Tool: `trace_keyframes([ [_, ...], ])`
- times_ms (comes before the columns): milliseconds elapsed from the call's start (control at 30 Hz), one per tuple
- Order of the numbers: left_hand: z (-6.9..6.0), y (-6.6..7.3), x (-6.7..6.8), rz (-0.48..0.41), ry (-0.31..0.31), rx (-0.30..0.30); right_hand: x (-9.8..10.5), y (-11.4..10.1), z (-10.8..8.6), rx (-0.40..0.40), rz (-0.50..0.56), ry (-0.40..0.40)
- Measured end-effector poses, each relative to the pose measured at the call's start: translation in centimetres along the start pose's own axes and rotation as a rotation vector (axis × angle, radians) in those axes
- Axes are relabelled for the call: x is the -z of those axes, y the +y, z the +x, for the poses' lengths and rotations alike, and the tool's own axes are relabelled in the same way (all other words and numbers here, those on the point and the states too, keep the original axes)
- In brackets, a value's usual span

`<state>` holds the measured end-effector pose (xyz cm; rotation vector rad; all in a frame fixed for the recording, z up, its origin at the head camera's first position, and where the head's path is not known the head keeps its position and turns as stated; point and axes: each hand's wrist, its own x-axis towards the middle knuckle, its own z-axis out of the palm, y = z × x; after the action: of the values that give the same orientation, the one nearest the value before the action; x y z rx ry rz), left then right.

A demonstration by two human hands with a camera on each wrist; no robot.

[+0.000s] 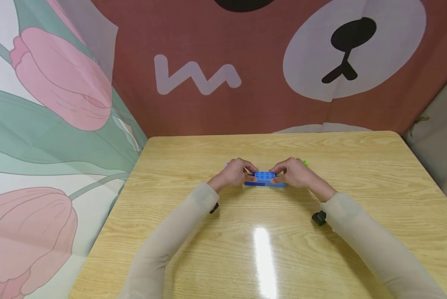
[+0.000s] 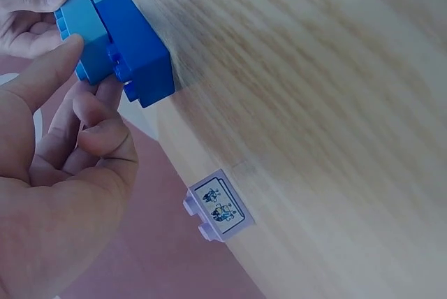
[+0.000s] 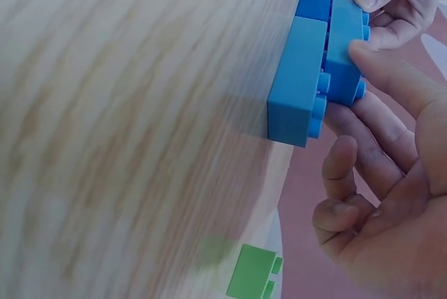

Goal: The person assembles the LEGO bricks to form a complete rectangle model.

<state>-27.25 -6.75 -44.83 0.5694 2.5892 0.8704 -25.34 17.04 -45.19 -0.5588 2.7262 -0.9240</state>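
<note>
Brick: light-blue upper brick (image 1: 265, 176) at the centre of the head frame, between the 2 hands; its long axis runs left to right, along the 2 bricks beneath
Lower layer: dark-blue brick (image 2: 140, 47) at left and lighter-blue brick (image 3: 297, 79) at right, end to end on the table (image 1: 193, 155); the upper brick spans their join; a dark line shows between the layers; whether the studs grip, I cannot tell
Left hand (image 1: 238, 172): thumb and fingers pinch the upper brick's left end, thumb on the near side; the brick lies to its right
Right hand (image 1: 295, 172): matching pinch at the right end; the brick lies to its left
Nearer hand: neither; each touches the brick
Outliers: lilac brick (image 2: 220, 208), lower middle of the left-wrist frame; green brick (image 3: 251, 271), bottom of the right-wrist frame
</note>
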Motion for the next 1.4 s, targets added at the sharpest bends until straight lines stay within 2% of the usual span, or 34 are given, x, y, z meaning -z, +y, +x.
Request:
trace_keyframes([
  [167, 0.0, 0.0, -0.1, -0.007, 0.012, 0.001, -0.2, -0.1, 0.0, -0.022, -0.003, 0.007],
  [533, -0.2, 0.0, 0.0, -0.011, 0.002, 0.015, 0.0, 0.0, 0.1, -0.007, 0.000, -0.020],
  [1067, -0.2, -0.8, -0.5, 0.023, 0.050, -0.043, -0.1, 0.3, -0.2, 0.017, 0.014, -0.007],
  [1400, -0.2, -0.9, -0.7, -0.026, 0.033, -0.035, -0.1, 0.9, -0.3, 0.033, 0.024, -0.014],
])
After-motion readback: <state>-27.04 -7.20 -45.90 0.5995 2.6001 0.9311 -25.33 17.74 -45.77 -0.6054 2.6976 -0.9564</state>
